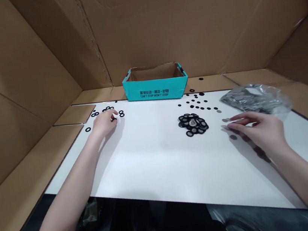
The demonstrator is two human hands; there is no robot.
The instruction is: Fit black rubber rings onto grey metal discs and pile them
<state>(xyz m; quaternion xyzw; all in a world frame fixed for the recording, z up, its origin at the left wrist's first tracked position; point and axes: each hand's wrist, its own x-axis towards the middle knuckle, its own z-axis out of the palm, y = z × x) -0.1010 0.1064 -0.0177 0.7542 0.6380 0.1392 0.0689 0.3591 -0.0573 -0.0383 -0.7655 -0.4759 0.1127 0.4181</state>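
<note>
Grey metal discs [238, 98] fill a clear plastic bag [278, 101] at two o'clock, near the open right grip [260, 128]. Among black rubber rings [121, 113], the left grip [104, 123] is unclear.

Brown cardboard walls [164, 23] surround the white counter [163, 182] from nine o'clock round to three, with dark crumpled plastic [241, 221] below its edge at six o'clock.

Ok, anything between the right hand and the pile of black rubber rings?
Only a loose flat grey disc, just ahead of the right hand. Past it, nothing visible stands on the white board before the pile of black rubber rings.
</note>
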